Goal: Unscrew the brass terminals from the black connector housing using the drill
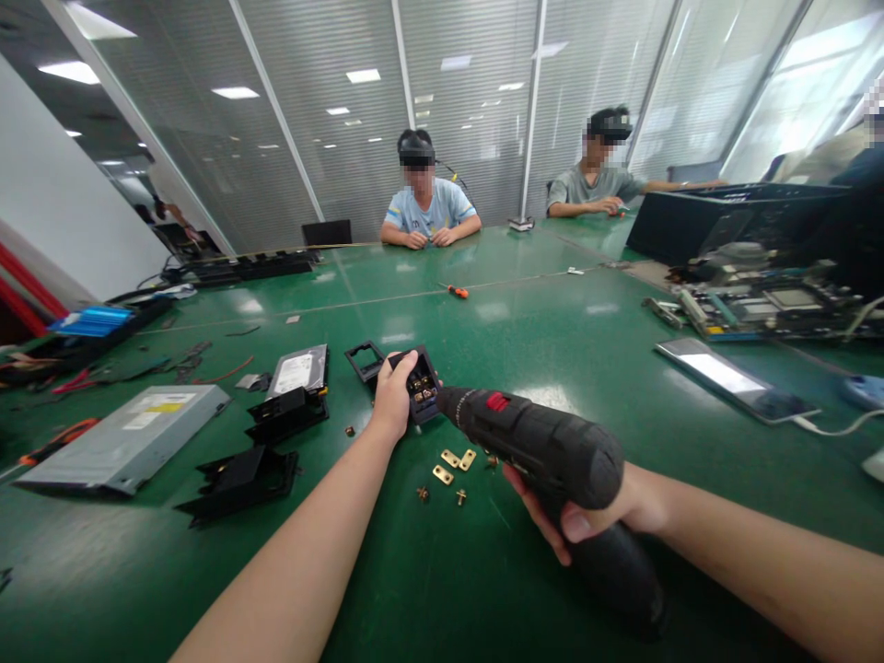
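My left hand (393, 396) grips a small black plastic part (422, 382) with brass contacts inside, held against the green table (525, 350). My right hand (608, 511) is wrapped around the handle of a black cordless screwdriver (545, 447) with a red switch, and its tip points into the black part. Small brass plates (457, 463) and loose screws (442, 495) lie on the table just below the tool. A black square frame (364, 358) lies behind my left hand.
Left of me lie a hard drive (298, 370), black plastic housings (241, 479) and a grey optical drive (124, 437). A phone (732, 378) and circuit boards (760, 304) sit at right. Two people sit across the table; an orange screwdriver (457, 291) lies mid-table.
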Demonstrator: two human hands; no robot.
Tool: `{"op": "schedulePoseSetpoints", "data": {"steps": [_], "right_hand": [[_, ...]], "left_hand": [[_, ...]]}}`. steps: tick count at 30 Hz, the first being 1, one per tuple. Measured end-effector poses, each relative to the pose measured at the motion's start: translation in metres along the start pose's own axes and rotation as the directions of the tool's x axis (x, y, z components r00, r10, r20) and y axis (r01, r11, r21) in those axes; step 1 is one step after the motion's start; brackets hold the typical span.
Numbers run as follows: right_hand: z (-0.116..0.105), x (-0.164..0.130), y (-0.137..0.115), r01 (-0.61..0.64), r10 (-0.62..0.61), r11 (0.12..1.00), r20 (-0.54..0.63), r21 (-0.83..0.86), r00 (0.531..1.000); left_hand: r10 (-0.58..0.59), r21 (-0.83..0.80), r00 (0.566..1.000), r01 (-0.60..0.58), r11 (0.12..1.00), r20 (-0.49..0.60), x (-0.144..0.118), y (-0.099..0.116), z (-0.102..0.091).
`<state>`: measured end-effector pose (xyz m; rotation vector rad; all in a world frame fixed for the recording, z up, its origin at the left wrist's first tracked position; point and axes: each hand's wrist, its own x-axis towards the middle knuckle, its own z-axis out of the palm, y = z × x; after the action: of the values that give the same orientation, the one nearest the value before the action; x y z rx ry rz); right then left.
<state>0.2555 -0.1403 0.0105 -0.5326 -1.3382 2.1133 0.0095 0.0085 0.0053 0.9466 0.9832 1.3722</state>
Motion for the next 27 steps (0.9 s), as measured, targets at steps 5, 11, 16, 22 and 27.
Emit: {"op": "schedulePoseSetpoints", "data": {"steps": [5,11,16,22,27], "right_hand": [[-0.006,0.002,0.005,0.025,-0.026,0.999,-0.021,-0.023,0.999],[-0.012,0.001,0.013,0.024,-0.025,0.999,0.036,0.034,0.999],[-0.013,0.0,0.011,0.039,-0.04,0.999,0.033,0.03,0.999],[-0.005,0.001,0.003,-0.004,0.003,0.999,0.021,0.041,1.0],[-0.01,0.001,0.009,0.004,-0.005,0.999,0.02,0.049,1.0]], "left_hand": [[0.0,0.013,1.0,-0.001,1.0,0.021,0.0,0.001,-0.002],[0.01,0.018,0.999,-0.011,1.0,0.05,0.0,0.0,-0.004],[-0.015,-0.019,0.999,0.016,1.0,0.045,0.0,0.0,-0.004],[-0.009,-0.01,0.999,0.01,1.0,0.043,-0.001,0.002,-0.002],[0.024,0.031,0.997,-0.026,0.999,0.067,0.001,0.001,-0.002]]}}
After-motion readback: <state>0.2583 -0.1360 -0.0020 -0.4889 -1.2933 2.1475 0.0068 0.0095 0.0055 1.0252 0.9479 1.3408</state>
